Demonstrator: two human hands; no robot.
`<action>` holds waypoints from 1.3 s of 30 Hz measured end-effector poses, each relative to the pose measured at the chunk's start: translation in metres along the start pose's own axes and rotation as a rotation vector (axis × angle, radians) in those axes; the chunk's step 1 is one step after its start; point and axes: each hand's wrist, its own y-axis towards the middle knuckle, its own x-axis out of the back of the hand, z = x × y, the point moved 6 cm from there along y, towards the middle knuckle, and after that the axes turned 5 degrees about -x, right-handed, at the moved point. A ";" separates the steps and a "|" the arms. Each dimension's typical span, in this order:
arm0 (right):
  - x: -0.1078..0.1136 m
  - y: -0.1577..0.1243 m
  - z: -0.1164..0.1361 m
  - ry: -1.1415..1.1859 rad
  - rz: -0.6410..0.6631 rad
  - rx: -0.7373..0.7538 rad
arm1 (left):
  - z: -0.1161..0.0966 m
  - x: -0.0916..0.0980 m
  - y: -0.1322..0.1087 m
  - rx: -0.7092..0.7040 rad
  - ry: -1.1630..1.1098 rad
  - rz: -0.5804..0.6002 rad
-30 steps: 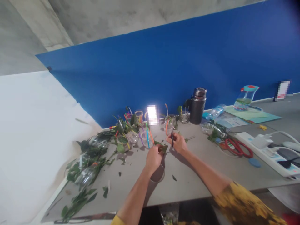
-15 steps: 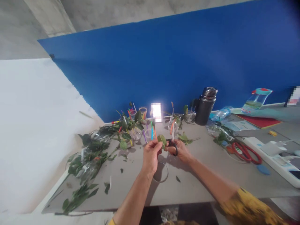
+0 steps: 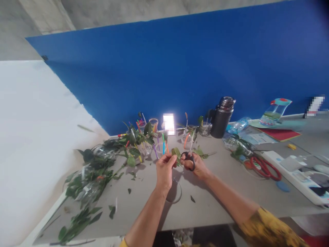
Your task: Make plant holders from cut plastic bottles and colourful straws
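head view: my left fingers [image 3: 171, 161] pinch a leaf [image 3: 177, 152], my right fingers [image 3: 187, 164] hold scissors [image 3: 190, 156] just beside; a careless snip could nick me.

In my right hand [image 3: 199, 166], scissors [image 3: 190, 156] are showing smooth, plastic-looking handles; in my left hand [image 3: 164, 170], a leaf [image 3: 176, 151] is looking matt; beyond both, a metal flask lid [image 3: 227, 100] is gleaming.

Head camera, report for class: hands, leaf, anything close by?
Left hand pinching green leaf. Right hand holding scissors. Cup of straws just beyond left hand.
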 end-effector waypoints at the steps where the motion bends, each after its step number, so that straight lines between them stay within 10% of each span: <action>1: 0.001 0.001 -0.001 0.010 -0.001 -0.004 | 0.001 0.000 0.000 0.009 -0.011 0.008; 21: -0.018 -0.012 0.008 -0.228 0.325 0.128 | -0.016 0.000 0.008 -0.047 0.018 0.025; 39: -0.019 -0.009 0.001 -0.276 0.226 0.096 | -0.023 -0.007 0.006 -0.161 0.181 0.052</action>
